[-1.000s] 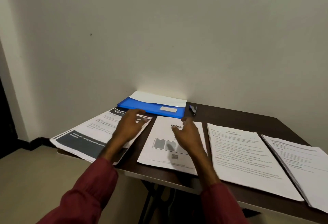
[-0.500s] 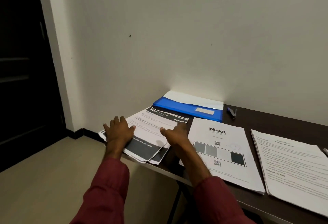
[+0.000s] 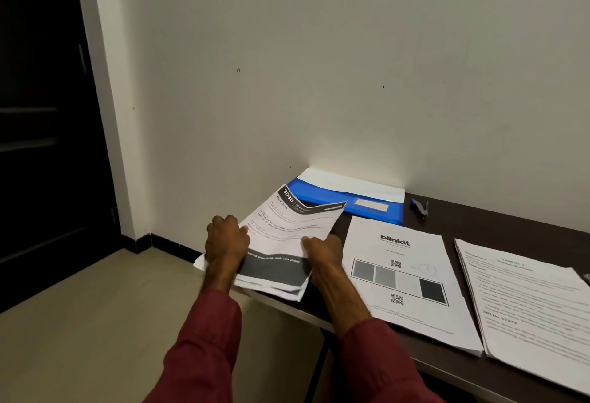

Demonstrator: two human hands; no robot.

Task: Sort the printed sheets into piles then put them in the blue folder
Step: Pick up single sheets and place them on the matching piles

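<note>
Your left hand: fingers curled on sheet stack, 9 o'clock edge | your right hand: fingers grip 3 o'clock edge | stack at table left end | blue folder at 1 o'clock.

The right hand is no longer over the blinkit pile; it now pinches the right edge of the dark-banded pile. The left hand, flat on those sheets a second ago and then laid open at their left side, now curls over the left edge. The sheets, earlier fanned loosely on the table, are drawn into a tighter stack. Their far end is now raised and bowed, overlapping the near left corner of the blue folder. The view has swung left, bringing more of the dark door into sight.
</note>
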